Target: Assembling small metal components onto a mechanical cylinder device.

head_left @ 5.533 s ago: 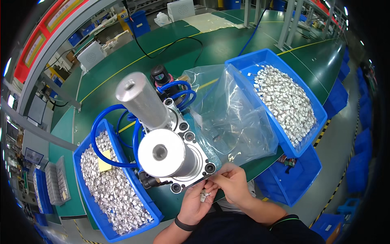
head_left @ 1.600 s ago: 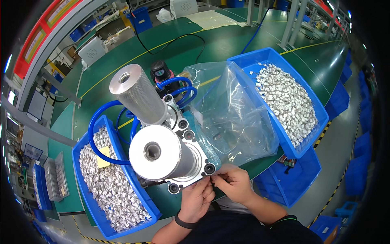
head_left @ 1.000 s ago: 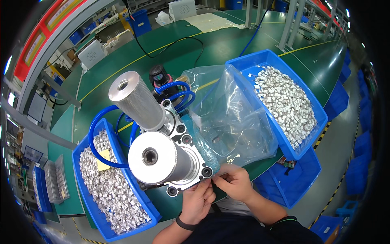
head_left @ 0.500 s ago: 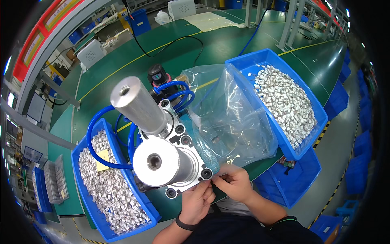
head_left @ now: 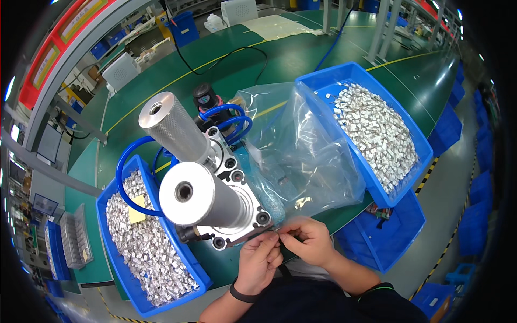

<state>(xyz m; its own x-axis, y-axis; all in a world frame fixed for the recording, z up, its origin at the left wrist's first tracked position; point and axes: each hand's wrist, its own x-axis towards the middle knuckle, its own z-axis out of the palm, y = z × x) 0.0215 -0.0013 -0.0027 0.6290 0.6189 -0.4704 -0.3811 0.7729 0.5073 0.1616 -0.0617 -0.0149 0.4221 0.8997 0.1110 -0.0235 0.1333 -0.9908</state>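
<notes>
At the bench's near edge, both hands meet just below the press (head_left: 215, 188). Left hand (head_left: 260, 262) and right hand (head_left: 308, 240) have fingertips pinched narrow on one small metal part (head_left: 277, 232), held between them, close to the base plate (head_left: 242, 229) of the press. The part is too small to tell its shape. Two silver cylinders (head_left: 175, 129) rise tilted from the press, with blue hoses (head_left: 229, 116) looped behind. Left bin (head_left: 141, 237), blue, holds many small silver parts. Right bin (head_left: 371, 124), blue, likewise filled. A clear bag (head_left: 301, 156) lies between press and right bin, touching both. A black band is on the left wrist.
</notes>
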